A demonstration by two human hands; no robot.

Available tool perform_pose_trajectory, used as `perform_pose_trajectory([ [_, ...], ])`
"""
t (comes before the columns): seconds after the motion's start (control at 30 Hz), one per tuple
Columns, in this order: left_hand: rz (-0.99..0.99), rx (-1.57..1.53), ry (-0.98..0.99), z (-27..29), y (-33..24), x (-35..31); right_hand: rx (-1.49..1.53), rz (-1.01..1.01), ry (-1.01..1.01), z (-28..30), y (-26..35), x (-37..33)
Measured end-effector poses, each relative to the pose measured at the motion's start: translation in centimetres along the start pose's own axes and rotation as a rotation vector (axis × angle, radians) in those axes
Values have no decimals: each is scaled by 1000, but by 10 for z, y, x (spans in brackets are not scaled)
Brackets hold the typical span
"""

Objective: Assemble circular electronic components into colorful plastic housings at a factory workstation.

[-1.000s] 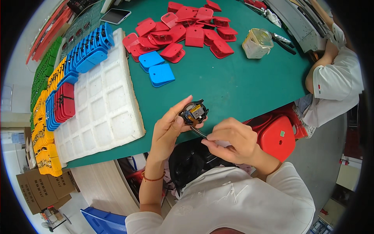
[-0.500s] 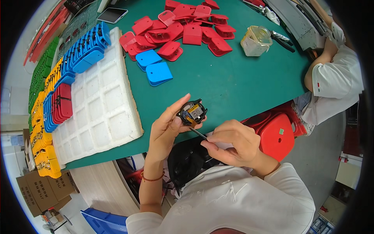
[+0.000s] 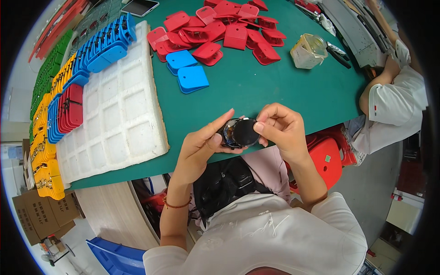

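Observation:
Near the table's front edge, my left hand (image 3: pixel 197 149) grips an opened round black watch case (image 3: pixel 227 134), its inner parts partly showing. My right hand (image 3: pixel 285 133) pinches the edge of a round, glossy black watch screen (image 3: pixel 246 133). The screen is tilted up beside the case and covers part of its inside. Whether the two are joined by a cable I cannot tell. Farther off on the green table lie two blue spring clips (image 3: pixel 192 79) and a heap of red spring clips (image 3: pixel 235 36).
At left a white foam tray (image 3: pixel 137 137) lies beside rows of blue clips (image 3: pixel 107 57) and yellow clips (image 3: pixel 48 178). A jar (image 3: pixel 308 51) and pliers (image 3: pixel 338 56) are at back right. Another person's arm (image 3: pixel 382 78) rests at the right. A red stool (image 3: pixel 323 160) is below.
The thin tool in my right hand is no longer visible; that hand now holds the black screen. It has moved up, closer to the watch case. The whole view has shifted slightly.

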State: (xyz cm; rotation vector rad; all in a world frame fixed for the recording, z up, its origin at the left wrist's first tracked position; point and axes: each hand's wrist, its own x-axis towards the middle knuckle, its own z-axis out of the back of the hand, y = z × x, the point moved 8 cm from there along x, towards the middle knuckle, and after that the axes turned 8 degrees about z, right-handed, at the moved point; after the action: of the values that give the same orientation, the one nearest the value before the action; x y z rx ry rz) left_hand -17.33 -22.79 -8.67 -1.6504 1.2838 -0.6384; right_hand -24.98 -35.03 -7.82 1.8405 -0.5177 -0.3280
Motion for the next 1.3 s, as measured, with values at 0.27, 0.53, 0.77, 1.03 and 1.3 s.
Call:
perform_pose_trajectory([
  [0.27,-33,-10,-10,-1,-2,0,-36,5,-18,-5,-7,0],
  [0.53,-51,8,-7,-1,-4,0,-4,58,5,-6,-10,-1],
  [0.77,-57,16,-21,-1,-4,0,9,74,8,-8,-9,0],
  [1.03,-71,19,-20,-1,-4,0,-2,96,22,-10,-8,1],
  [1.3,-78,27,-28,0,-3,0,-15,98,14,-10,-8,1],
])
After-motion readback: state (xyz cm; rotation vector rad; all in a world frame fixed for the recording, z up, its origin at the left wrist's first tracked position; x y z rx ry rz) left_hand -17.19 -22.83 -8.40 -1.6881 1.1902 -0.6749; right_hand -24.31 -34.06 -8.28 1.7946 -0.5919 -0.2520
